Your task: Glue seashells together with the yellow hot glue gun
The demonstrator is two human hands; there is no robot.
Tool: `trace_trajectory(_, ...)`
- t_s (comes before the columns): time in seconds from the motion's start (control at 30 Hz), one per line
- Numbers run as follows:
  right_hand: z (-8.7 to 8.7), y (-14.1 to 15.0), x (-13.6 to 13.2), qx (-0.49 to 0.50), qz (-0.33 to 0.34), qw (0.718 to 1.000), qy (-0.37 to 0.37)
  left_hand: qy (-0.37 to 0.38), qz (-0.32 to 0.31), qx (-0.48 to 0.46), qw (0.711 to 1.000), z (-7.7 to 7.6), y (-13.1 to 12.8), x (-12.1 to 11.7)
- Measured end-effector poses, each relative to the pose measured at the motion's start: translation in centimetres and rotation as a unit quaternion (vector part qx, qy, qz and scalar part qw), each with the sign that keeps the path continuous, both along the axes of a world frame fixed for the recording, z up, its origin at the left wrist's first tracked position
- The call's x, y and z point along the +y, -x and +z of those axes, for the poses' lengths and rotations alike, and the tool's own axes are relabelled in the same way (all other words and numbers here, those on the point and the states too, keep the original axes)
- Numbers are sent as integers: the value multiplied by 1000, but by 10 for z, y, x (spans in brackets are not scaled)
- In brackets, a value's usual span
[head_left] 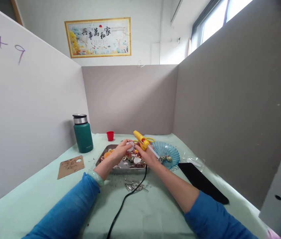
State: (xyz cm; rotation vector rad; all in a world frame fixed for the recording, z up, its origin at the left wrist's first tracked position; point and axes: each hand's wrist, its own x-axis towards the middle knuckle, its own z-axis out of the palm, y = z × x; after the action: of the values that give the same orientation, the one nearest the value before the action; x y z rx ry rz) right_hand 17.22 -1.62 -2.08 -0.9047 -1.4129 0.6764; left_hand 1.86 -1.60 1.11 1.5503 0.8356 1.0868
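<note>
My right hand (147, 156) is wrapped round a yellow glue gun (140, 139), its nozzle pointing left at a small pale shell (130, 145). My left hand (119, 153) pinches that shell at its fingertips. Both hands hover over a metal tray (100, 160) filled with several shells and orange pieces. The gun's black cord (124, 202) runs down across the table towards me. A blue shell-shaped glass dish (172, 153) with a few shells sits just right of my right hand.
A green thermos (83, 133) stands at the left, a small red cup (110, 135) behind the tray. A brown card (70, 166) lies left, a black flat object (202, 182) right. Small metal clips (135, 186) lie before the tray. Partition walls enclose three sides.
</note>
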Motion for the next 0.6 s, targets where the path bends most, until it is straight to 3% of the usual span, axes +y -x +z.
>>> trace_trajectory(0.23, -7, 0, 9, 0, 30, 999, -18, 13, 4, -20, 1000, 1, 0, 0)
trace_trajectory(0.6, -7, -1, 8, 38, 7, 999, -1, 17, -11, 2, 1000, 1, 0, -4)
